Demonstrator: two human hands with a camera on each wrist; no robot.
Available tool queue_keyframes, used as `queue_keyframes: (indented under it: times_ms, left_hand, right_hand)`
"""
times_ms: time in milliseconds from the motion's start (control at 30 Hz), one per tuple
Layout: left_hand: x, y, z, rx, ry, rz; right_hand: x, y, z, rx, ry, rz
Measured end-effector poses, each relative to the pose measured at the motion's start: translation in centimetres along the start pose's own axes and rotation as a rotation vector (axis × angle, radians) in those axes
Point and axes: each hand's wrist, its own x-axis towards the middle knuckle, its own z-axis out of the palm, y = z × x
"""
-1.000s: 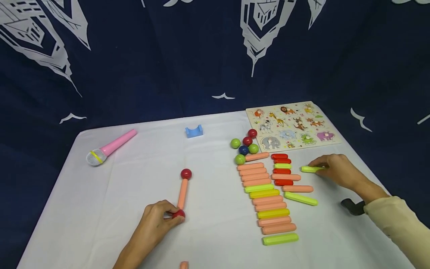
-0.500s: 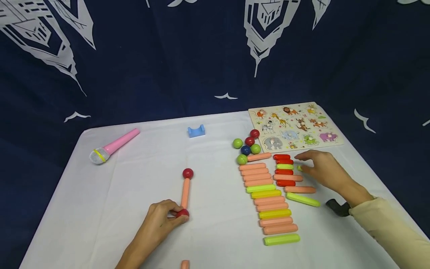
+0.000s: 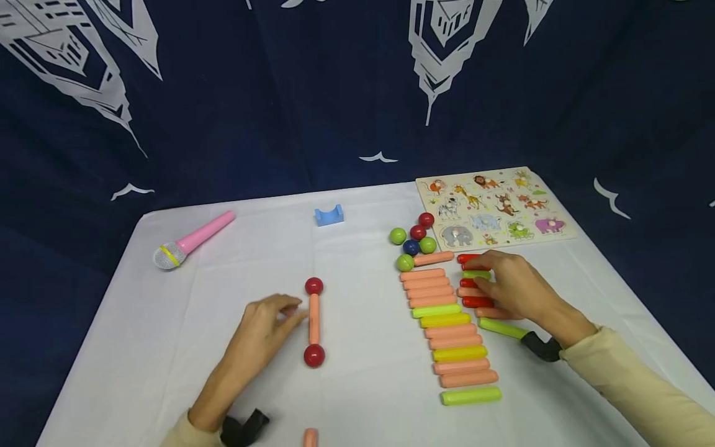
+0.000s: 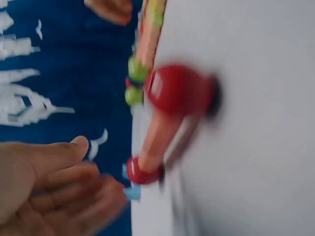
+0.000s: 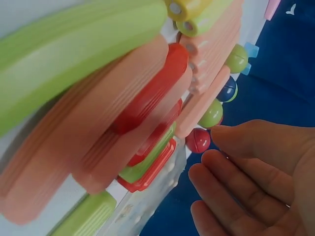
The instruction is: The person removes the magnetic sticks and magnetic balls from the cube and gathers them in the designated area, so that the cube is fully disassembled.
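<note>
A pink stick with a red ball on its near end and another red ball on its far end lies on the white table. My left hand hovers just left of it with relaxed fingers and holds nothing. In the left wrist view the stick and near ball lie apart from my fingers. My right hand rests flat over a short column of red, pink and green sticks. The right wrist view shows its palm open beside those sticks.
A long column of pink, yellow and green sticks lies left of my right hand, with several coloured balls at its far end. An animal puzzle board, a blue block, a pink microphone and one pink stick lie around.
My left hand let go of the near red ball and drew back to the left. My right hand carried a green stick leftward to the short column and now lies open over it.
</note>
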Motion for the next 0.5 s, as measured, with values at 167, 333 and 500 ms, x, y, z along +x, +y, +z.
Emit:
queue_keyframes:
  times_ms: [167, 333, 500]
  left_hand:
    - [4.4, -2.4, -0.3, 0.005, -0.148, 0.176]
    - [5.2, -3.4, 0.1, -0.048, -0.206, 0.16]
    - [4.0, -2.8, 0.4, -0.04, -0.126, 0.13]
  right_hand:
    - [-0.1, 0.0, 0.5, 0.033, -0.003, -0.021]
    - [-0.4, -0.1, 0.5, 0.027, -0.003, -0.013]
    - [-0.7, -0.3, 0.3, 0.031, 0.004, -0.006]
